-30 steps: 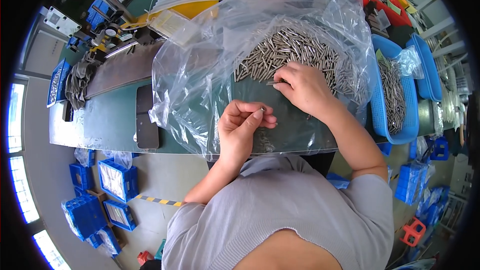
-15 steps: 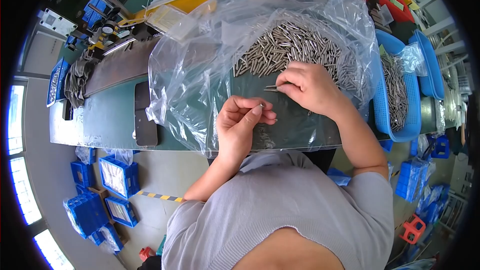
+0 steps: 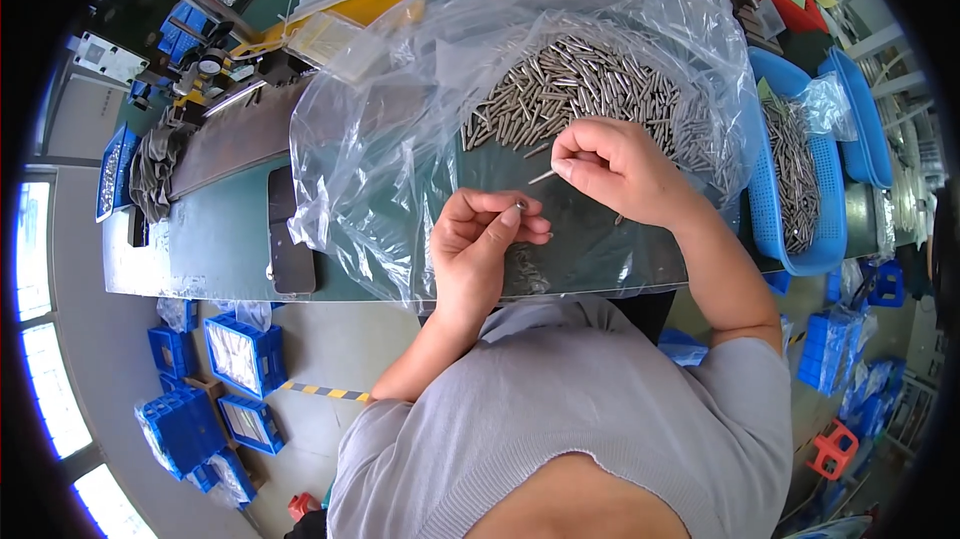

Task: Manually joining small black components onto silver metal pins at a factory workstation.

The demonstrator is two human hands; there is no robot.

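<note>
My left hand [image 3: 487, 239] is closed in a pinch between thumb and forefinger. A small round metal end [image 3: 520, 206] shows at its fingertips; the rest of that piece is hidden. Just to the right, my right hand [image 3: 618, 171] pinches a thin metal pin [image 3: 541, 177], its free end pointing left toward the left hand without touching it. Beyond both hands lies a heap of metal pins [image 3: 580, 84] on and partly under a large clear plastic bag [image 3: 375, 154]. One loose pin lies near the right hand's fingertips, between it and the heap.
A blue basket [image 3: 832, 229] of similar pins stands at the right, with another blue basket [image 3: 862, 154] behind it. A red bin [image 3: 800, 14] is at the far right. At the left lie a dark flat case [image 3: 292, 259] and a bench device [image 3: 210, 61]. Blue crates [image 3: 265, 354] stand on the floor.
The pin in my right hand has turned, its free end now slanting down toward my left hand. My left hand has hardly moved and keeps its pinch.
</note>
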